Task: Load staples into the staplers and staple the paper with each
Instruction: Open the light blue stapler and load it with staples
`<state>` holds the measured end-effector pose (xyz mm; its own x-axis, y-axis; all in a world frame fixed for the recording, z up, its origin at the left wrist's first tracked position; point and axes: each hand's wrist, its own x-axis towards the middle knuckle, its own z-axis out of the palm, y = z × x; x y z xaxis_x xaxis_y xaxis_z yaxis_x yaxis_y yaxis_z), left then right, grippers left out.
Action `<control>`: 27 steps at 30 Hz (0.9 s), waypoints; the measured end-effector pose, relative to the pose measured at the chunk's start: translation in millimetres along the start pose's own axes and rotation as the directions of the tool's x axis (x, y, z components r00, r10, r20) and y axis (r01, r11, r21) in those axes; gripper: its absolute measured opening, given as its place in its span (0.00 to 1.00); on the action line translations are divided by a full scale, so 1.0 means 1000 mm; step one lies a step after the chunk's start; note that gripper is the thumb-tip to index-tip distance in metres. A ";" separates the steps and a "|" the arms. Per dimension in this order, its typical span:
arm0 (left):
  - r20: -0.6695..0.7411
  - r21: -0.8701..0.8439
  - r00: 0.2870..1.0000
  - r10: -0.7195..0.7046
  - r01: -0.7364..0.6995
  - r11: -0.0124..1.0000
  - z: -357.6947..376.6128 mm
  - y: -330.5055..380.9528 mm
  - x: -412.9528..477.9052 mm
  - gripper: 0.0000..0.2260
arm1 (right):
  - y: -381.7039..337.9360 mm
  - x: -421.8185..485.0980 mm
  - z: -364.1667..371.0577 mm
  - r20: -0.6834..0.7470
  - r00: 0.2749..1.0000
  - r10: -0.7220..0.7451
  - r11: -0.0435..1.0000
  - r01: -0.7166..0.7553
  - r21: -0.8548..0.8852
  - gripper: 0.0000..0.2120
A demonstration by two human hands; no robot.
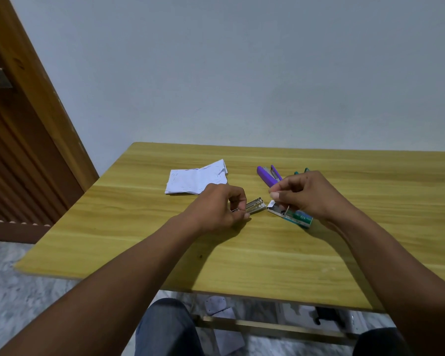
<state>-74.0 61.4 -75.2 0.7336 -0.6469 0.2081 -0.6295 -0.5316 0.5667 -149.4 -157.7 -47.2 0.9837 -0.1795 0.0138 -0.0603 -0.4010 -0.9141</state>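
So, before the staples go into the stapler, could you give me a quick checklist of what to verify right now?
1. Silver stapler steadied on the table by the left hand: ok.
2. Its staple channel open and facing up: seems so, cannot tell for sure.
3. Staple box open and within reach: ok, under the right hand.
4. Staple strip actually pinched in the right fingers: cannot tell, too small.
5. Paper ready nearby: ok, lying behind the left hand.
6. Purple stapler clear of the working spot: ok, lying behind the hands.
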 end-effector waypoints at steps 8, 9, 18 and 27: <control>0.011 -0.042 1.000 -0.008 0.009 0.999 0.000 -0.001 -0.001 0.09 | 0.008 0.001 -0.001 0.105 0.986 0.129 0.930 -0.157 0.331 0.07; 0.011 -0.043 1.000 -0.008 0.008 0.999 0.000 -0.001 0.000 0.09 | 0.009 0.001 -0.002 0.107 0.985 0.136 0.928 -0.164 0.333 0.07; 0.008 -0.013 1.000 -0.011 0.011 1.000 0.000 0.000 0.000 0.09 | 0.009 0.004 -0.005 -0.021 1.000 0.009 0.937 -0.016 -0.350 0.05; 0.001 -0.014 1.000 -0.004 0.004 1.000 0.000 0.000 -0.002 0.09 | 0.011 0.005 -0.001 -0.011 1.000 -0.027 0.874 0.018 -0.486 0.07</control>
<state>-75.3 62.2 -75.9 0.7359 -0.6453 0.2051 -0.6230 -0.5267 0.5783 -145.8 -163.9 -57.0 0.9830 -0.1787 0.0429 -0.1173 -0.7900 -0.6017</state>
